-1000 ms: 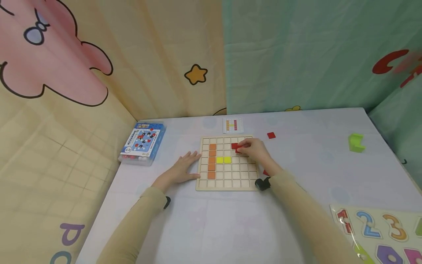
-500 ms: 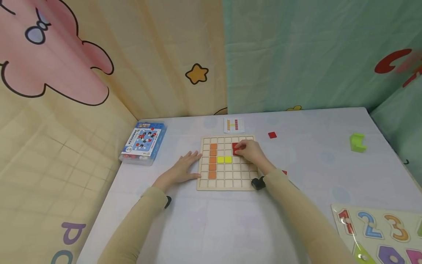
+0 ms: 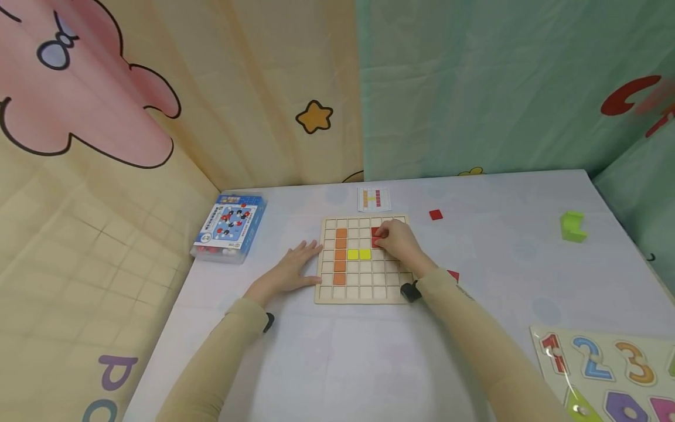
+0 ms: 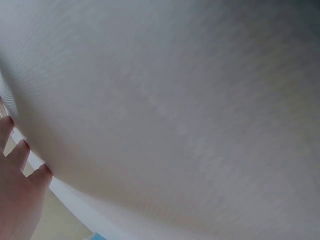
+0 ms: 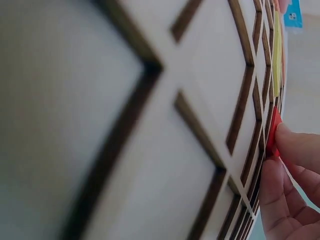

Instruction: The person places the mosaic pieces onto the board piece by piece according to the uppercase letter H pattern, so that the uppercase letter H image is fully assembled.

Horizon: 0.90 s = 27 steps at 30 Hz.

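A wooden grid board (image 3: 364,281) lies mid-table. It carries a column of several orange tiles (image 3: 340,266) and two yellow tiles (image 3: 365,254) side by side. One red tile (image 3: 375,231) sits in its upper right part. Just below that, my right hand (image 3: 402,243) pinches another red tile (image 3: 375,242) at a square; the right wrist view shows thumb and fingers on this red tile (image 5: 272,131), low against the grid. With fingers spread, my left hand (image 3: 287,271) rests at the board's left edge. The left wrist view shows mostly white cloth beside its fingers (image 4: 20,152).
Behind the board lies a small pattern card (image 3: 374,200). Loose red tiles (image 3: 435,214) lie to the right, one partly hidden by the right sleeve. A boxed set (image 3: 228,228) stands far left, a green block (image 3: 572,227) far right, a number puzzle (image 3: 606,340) front right.
My right hand has lowered the pinched red tile toward the square below the other red one, and its forearm has shifted slightly left. The left hand has kept its place.
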### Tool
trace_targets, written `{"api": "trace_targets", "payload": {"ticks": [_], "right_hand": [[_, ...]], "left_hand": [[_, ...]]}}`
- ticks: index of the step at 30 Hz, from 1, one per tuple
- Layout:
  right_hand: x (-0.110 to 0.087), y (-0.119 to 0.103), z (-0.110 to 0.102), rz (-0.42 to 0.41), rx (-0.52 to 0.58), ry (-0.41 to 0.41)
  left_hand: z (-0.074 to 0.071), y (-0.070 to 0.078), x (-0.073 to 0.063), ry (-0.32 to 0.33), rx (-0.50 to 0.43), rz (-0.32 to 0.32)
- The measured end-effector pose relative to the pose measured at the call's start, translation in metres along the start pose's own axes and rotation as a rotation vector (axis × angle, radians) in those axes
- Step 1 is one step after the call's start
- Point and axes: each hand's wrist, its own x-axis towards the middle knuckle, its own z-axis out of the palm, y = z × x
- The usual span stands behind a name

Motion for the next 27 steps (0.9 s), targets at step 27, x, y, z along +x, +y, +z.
{"api": "trace_targets", "payload": {"ticks": [27], "right_hand": [[-0.056, 0.064, -0.075, 0.043, 0.036, -0.098]], "left_hand": [[0.001, 0.0, 0.0, 0.0, 0.012, -0.006]]}}
